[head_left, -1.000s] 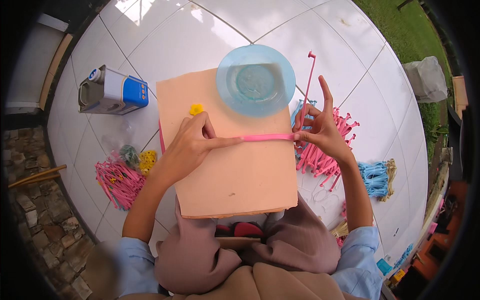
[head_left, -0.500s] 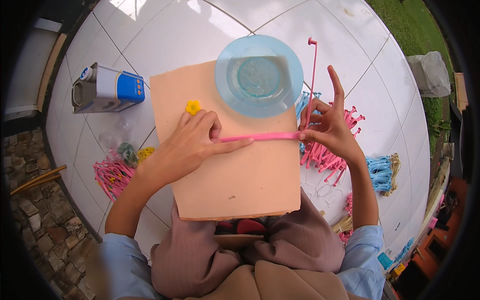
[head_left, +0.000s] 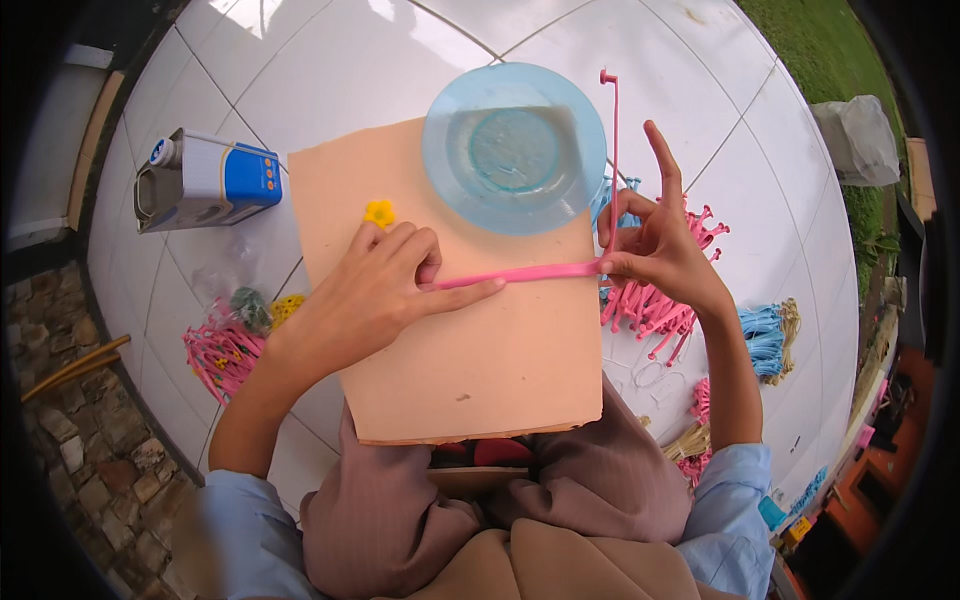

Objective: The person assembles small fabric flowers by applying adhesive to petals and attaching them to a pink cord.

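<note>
A flat pink strap [head_left: 540, 272] is stretched across a peach-coloured board [head_left: 470, 370] on my lap. My left hand [head_left: 375, 285] grips the strap's left end, its index finger extended along the near edge. Just beyond its other fingertips is a yellow flower-shaped piece [head_left: 379, 213]; whether they touch it I cannot tell. At the board's right edge my right hand [head_left: 655, 245] pinches the other end between thumb and fingers, one finger raised. From that hand a thin pink cord [head_left: 615, 140] runs away from me and ends in a small knob.
A translucent blue plate [head_left: 515, 205] rests on the board's far part. To the left stand a metal can [head_left: 208, 180] and a bundle of pink straps [head_left: 220, 350]. More pink straps [head_left: 655, 310] lie under my right hand, with blue bundles [head_left: 762, 342] farther right on white tiles.
Both hands keep their grip on the strap in nearly the same pose. The whole view has shifted slightly, and the raised cord leans a little more to the left.
</note>
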`<state>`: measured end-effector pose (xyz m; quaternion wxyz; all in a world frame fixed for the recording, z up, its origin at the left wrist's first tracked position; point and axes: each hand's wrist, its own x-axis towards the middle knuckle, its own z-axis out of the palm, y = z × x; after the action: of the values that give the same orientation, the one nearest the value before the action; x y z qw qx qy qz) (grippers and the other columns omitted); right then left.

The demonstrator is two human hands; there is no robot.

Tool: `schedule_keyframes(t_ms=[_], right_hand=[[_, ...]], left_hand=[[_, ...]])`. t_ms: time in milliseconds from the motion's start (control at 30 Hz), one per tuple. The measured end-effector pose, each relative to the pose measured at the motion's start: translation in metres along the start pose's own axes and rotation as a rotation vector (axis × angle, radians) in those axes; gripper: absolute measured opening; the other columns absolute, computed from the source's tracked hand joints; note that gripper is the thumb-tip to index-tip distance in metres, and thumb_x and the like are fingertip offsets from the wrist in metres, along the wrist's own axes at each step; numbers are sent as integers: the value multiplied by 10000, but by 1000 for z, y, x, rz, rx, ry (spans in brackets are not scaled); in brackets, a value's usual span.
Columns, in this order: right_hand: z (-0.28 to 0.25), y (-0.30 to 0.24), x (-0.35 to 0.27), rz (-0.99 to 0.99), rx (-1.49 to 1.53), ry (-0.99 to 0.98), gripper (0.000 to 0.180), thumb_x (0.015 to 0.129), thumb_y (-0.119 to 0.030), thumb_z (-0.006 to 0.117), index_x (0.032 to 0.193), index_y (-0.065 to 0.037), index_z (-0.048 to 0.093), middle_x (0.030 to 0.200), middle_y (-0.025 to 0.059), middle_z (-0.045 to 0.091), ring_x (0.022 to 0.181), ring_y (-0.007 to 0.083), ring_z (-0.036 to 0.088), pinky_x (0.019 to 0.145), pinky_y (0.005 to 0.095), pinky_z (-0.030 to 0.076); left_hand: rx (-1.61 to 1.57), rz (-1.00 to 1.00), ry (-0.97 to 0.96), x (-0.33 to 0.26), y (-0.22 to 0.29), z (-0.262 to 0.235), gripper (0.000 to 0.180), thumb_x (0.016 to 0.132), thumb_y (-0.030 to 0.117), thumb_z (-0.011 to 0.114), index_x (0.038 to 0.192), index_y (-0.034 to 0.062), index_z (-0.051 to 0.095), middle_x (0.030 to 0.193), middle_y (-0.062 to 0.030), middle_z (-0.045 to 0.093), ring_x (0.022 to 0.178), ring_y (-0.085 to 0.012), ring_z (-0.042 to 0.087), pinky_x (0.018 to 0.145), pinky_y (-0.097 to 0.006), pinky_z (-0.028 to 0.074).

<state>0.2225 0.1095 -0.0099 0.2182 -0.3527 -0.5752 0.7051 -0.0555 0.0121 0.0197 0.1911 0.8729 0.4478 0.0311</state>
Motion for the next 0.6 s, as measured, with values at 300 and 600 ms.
schedule_keyframes(t_ms=[300,600], right_hand=[[-5,6,4,5,-3,-21,1156,713,-25,734,1411,-231,-164,853,87,544,561,114,572,446,217,432],[-3,8,1,51,31,-32,1096,756,-51,706,1413,-234,-152,880,101,523,595,145,584,429,225,446]], left_hand=[[181,106,176,7,26,4,413,706,104,585,1118,111,612,919,-51,538,891,-207,522,824,-338,440],[191,-30,248,20,47,19,473,700,200,668,1153,96,583,903,-20,529,871,-168,519,668,-263,489]])
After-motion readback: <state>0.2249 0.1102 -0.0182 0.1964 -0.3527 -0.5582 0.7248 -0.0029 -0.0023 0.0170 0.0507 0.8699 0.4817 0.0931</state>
